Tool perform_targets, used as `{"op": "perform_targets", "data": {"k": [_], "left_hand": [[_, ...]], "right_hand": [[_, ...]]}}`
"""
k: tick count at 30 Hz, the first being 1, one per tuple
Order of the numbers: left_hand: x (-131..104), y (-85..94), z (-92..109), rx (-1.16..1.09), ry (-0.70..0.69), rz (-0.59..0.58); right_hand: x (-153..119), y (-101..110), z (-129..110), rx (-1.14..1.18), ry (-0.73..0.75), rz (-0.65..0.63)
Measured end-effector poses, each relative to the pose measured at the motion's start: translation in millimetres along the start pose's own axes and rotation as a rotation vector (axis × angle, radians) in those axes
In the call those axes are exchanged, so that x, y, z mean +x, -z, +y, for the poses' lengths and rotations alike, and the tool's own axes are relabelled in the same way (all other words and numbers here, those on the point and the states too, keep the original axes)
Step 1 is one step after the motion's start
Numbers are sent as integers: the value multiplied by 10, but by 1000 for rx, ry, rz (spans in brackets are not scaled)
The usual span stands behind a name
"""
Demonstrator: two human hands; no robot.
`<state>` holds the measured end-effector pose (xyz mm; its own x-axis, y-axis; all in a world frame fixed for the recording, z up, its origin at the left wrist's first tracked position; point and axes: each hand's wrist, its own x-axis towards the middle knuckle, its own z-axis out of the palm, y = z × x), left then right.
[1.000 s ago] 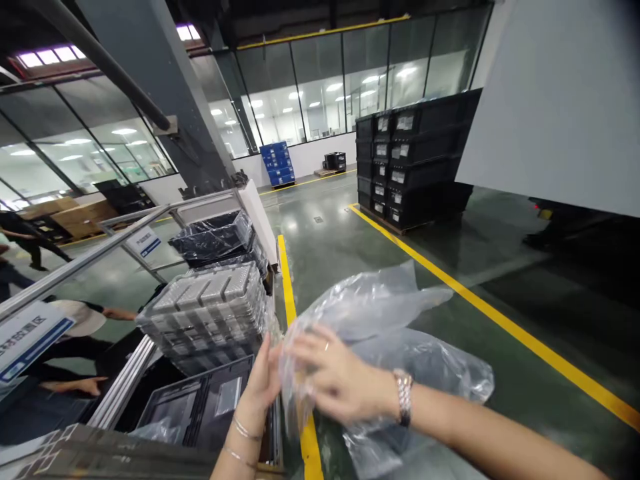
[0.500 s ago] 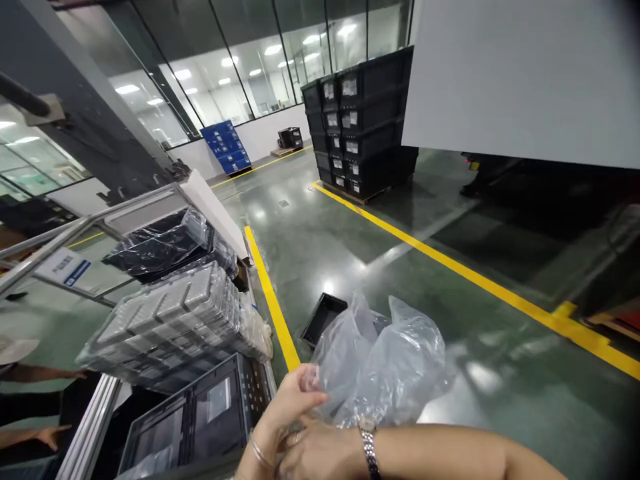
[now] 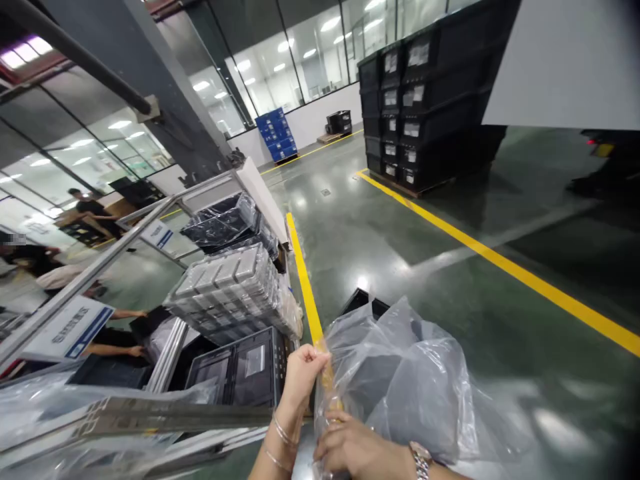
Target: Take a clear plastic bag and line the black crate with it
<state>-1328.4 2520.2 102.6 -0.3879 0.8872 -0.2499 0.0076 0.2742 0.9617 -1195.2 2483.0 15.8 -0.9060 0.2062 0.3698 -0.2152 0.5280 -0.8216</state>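
Observation:
A large clear plastic bag (image 3: pixel 425 387) billows in front of me above the green floor. My left hand (image 3: pixel 303 373), with thin bracelets at the wrist, pinches the bag's left edge between thumb and fingertips. Lower down, my right hand (image 3: pixel 356 445), with a metal watch, is closed around a gathered part of the bag. The yellow floor line shows through the film between my hands. Behind the bag, a black bin (image 3: pixel 357 299) on the floor is partly covered from view. Whether the bag contains anything is unclear.
At left, a metal rail frame (image 3: pixel 173 207) borders film-wrapped grey crates (image 3: pixel 225 283) and a black crate (image 3: pixel 235 380). A co-worker's hands (image 3: pixel 135 351) work beyond the rails. Black bins (image 3: pixel 430 127) stand stacked ahead. A white panel (image 3: pixel 575 67) hangs at upper right.
My hands have moved apart, the left one upward, and the bag is spread wider between them. The view has swung left, showing more of the rails and people there.

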Motion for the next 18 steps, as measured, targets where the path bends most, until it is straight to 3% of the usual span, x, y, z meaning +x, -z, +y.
{"op": "perform_targets", "data": {"k": [3, 7, 9, 13, 18], "left_hand": [[-22, 1, 21, -55, -13, 6], [-40, -25, 80, -160, 24, -96], [-57, -65, 99, -186, 34, -117], [-141, -238, 47, -285, 66, -33], [-247, -535, -152, -516, 287, -55]], "right_hand": [[-20, 245, -282, 147, -55, 153], [19, 522, -481, 191, -235, 373], [42, 624, -461, 163, -369, 520], [48, 740, -287, 150, -606, 831], [-84, 777, -62, 172, -584, 817]]}}
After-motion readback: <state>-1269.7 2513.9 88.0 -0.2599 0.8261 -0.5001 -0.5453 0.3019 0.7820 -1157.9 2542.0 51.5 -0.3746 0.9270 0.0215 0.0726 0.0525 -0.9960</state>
